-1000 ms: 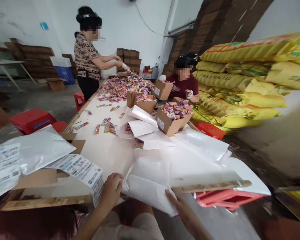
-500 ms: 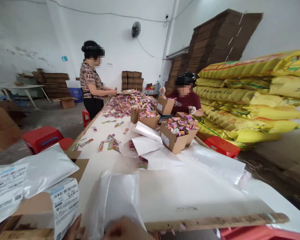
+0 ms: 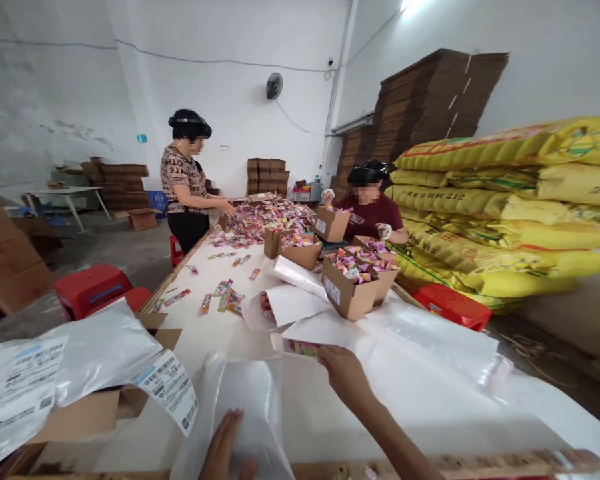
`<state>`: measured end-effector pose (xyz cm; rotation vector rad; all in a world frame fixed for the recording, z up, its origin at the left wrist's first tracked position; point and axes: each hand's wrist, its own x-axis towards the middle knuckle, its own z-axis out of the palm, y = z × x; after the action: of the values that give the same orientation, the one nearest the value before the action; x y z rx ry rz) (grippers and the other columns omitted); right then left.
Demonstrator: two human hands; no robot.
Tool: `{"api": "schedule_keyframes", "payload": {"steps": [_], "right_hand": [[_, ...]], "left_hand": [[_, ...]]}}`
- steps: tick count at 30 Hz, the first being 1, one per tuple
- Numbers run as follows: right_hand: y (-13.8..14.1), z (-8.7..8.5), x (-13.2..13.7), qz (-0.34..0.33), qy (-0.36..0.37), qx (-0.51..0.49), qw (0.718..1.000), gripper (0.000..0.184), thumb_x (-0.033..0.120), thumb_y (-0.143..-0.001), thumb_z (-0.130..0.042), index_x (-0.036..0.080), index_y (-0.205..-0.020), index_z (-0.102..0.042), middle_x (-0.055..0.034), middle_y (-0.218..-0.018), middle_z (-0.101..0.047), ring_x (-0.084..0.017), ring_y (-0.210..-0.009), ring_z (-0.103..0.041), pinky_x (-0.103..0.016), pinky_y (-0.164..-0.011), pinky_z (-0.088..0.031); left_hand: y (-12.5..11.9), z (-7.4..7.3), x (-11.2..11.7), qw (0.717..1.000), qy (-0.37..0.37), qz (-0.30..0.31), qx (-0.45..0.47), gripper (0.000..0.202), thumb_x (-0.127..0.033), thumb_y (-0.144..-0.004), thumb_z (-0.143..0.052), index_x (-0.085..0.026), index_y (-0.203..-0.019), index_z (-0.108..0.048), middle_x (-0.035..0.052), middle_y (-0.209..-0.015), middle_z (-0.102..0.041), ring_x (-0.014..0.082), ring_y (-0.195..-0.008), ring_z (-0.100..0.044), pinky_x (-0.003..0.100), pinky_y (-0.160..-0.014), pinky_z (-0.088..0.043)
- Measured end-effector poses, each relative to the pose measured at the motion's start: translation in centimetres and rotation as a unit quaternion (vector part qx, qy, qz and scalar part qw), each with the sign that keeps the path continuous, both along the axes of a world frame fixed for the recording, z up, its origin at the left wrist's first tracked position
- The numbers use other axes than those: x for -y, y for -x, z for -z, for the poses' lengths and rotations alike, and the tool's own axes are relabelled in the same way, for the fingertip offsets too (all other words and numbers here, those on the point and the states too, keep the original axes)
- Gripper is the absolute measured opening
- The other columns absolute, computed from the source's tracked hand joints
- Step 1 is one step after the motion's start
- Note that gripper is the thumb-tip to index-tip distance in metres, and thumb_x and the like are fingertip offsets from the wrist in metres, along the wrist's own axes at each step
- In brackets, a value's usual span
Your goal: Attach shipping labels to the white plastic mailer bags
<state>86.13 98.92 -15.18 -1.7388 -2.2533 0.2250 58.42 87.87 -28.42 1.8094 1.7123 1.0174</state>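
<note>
My left hand lies with fingers stretched out on a flat white plastic bag at the near edge of the table. Across the table, my right hand is closed at the mouth of a second white plastic bag, its fingers bent around the edge. Small colourful packets show inside that bag's opening. Just behind it lies another white bag with packets showing in its mouth. Left of my hands, a white address label hangs from filled, labelled bags on an open carton.
Cartons full of packets stand beyond the bags. A large heap of packets covers the far table, with two co-workers beside it. Loose packets lie mid-table. Red stools and stacked yellow sacks flank the table.
My right hand has reached forward from the near edge to the packet-filled bag. My left hand has moved right, from beside the label onto the flat bag. The view has tilted up slightly.
</note>
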Motion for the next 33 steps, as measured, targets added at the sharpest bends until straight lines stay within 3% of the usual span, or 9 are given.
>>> {"api": "schedule_keyframes", "payload": {"steps": [4,7,10,13,15,21,27,30,33], "right_hand": [[-4.8,-1.1,7.3,-0.013,-0.038,-0.015,0.999,0.026,0.017,-0.092,-0.039,0.019,-0.084,-0.064,-0.0072,-0.086,-0.067,-0.024,-0.085,-0.059,-0.034,-0.078,-0.041],[-6.8,-0.5,12.6,0.009,-0.012,-0.045,0.999,0.026,0.019,-0.092,-0.039,0.021,-0.083,-0.063,-0.0059,-0.082,-0.066,-0.022,-0.082,-0.06,-0.032,-0.074,-0.042],[-8.0,0.4,16.5,0.061,0.021,-0.059,0.996,0.026,0.019,-0.091,-0.039,0.022,-0.078,-0.062,-0.0057,-0.081,-0.066,-0.022,-0.081,-0.06,-0.032,-0.074,-0.042],[-8.1,1.1,18.6,0.087,0.051,-0.057,0.993,0.025,0.018,-0.09,-0.041,0.021,-0.08,-0.063,-0.006,-0.084,-0.067,-0.022,-0.085,-0.061,-0.034,-0.08,-0.041],[-7.3,1.6,19.3,0.087,0.078,-0.059,0.991,0.023,0.019,-0.089,-0.044,0.021,-0.086,-0.066,-0.0062,-0.09,-0.068,-0.023,-0.091,-0.06,-0.037,-0.087,-0.039],[-3.1,5.5,19.3,0.079,0.171,-0.149,0.971,0.027,0.015,-0.085,-0.045,0.019,-0.102,-0.067,-0.0077,-0.102,-0.068,-0.023,-0.099,-0.06,-0.034,-0.087,-0.041],[-3.4,7.5,18.4,0.199,0.132,-0.122,0.963,0.024,0.021,-0.083,-0.048,0.012,-0.098,-0.064,-0.0178,-0.107,-0.064,-0.031,-0.105,-0.058,-0.039,-0.089,-0.043],[-3.5,8.7,19.2,0.24,0.12,-0.121,0.956,0.027,0.031,-0.088,-0.044,0.012,-0.096,-0.062,-0.0168,-0.098,-0.066,-0.03,-0.09,-0.063,-0.038,-0.077,-0.047],[-2.8,10.8,19.6,0.257,0.119,-0.172,0.944,0.019,0.027,-0.084,-0.049,0.015,-0.091,-0.061,-0.0106,-0.083,-0.068,-0.025,-0.073,-0.065,-0.033,-0.065,-0.048]], "left_hand": [[-5.7,-5.7,-2.4,0.973,0.113,0.032,0.199,0.054,-0.052,-0.084,-0.045,-0.014,-0.123,-0.049,0.0165,-0.129,-0.058,0.0247,-0.119,-0.056,0.038,-0.102,-0.043],[-9.6,-7.8,-4.0,0.953,0.212,0.078,0.2,0.056,-0.061,-0.084,-0.035,-0.015,-0.115,-0.044,0.0137,-0.102,-0.067,0.0208,-0.077,-0.068,0.033,-0.066,-0.054],[-12.3,-7.1,-3.6,0.94,0.272,0.148,0.145,0.041,-0.059,-0.079,-0.047,-0.019,-0.086,-0.052,0.0022,-0.063,-0.063,0.0165,-0.042,-0.055,0.028,-0.043,-0.04],[-13.5,-5.5,-1.6,0.935,0.282,0.192,0.095,0.033,-0.05,-0.072,-0.058,-0.02,-0.06,-0.05,-0.0011,-0.05,-0.054,0.0143,-0.044,-0.048,0.027,-0.048,-0.031],[-13.7,-4.8,-0.5,0.938,0.275,0.196,0.08,0.033,-0.047,-0.071,-0.059,-0.021,-0.054,-0.049,-0.001,-0.05,-0.052,0.0143,-0.05,-0.045,0.028,-0.052,-0.028],[-13.1,-3.8,0.9,0.935,0.276,0.165,0.146,0.034,-0.05,-0.078,-0.043,-0.022,-0.059,-0.044,-0.0035,-0.053,-0.043,0.0147,-0.055,-0.043,0.027,-0.055,-0.031],[-12.6,-3.2,2.6,0.915,0.295,0.138,0.237,0.038,-0.057,-0.078,-0.044,-0.023,-0.062,-0.042,-0.0035,-0.056,-0.044,0.0155,-0.059,-0.048,0.027,-0.055,-0.039],[-12.9,-2.6,3.5,0.904,0.308,0.129,0.265,0.04,-0.06,-0.078,-0.043,-0.022,-0.066,-0.044,-0.0036,-0.057,-0.044,0.0154,-0.057,-0.048,0.027,-0.052,-0.041],[-13.3,-1.7,4.0,0.899,0.316,0.126,0.277,0.043,-0.064,-0.078,-0.042,-0.023,-0.067,-0.043,-0.0037,-0.058,-0.043,0.0154,-0.052,-0.046,0.028,-0.047,-0.039]]}}
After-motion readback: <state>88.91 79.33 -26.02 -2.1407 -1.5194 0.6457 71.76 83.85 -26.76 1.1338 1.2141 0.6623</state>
